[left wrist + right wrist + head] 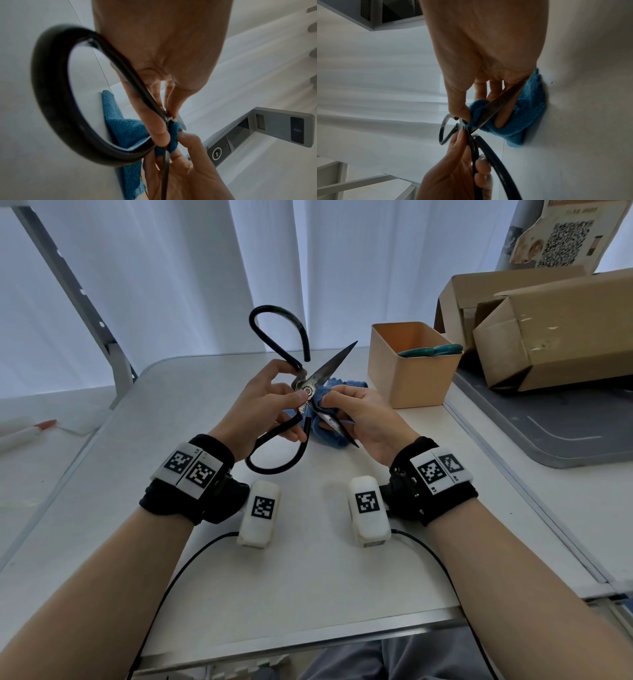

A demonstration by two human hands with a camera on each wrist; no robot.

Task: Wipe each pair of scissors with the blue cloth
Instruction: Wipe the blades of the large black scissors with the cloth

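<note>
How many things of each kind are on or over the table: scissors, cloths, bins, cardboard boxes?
Scissors: 2, black in the hands, teal in the bin
Cloths: 1
Bins: 1
Cardboard boxes: 2
Total: 6

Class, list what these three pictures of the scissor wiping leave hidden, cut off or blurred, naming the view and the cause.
- Teal-handled scissors in the orange plastic bin: blades hidden by the bin wall, head view.
- Blue cloth: mostly covered by the right hand, head view.
- Large black-handled steel scissors: handle loop blurred, left wrist view.
- Printed card: cut off by the top edge.
</note>
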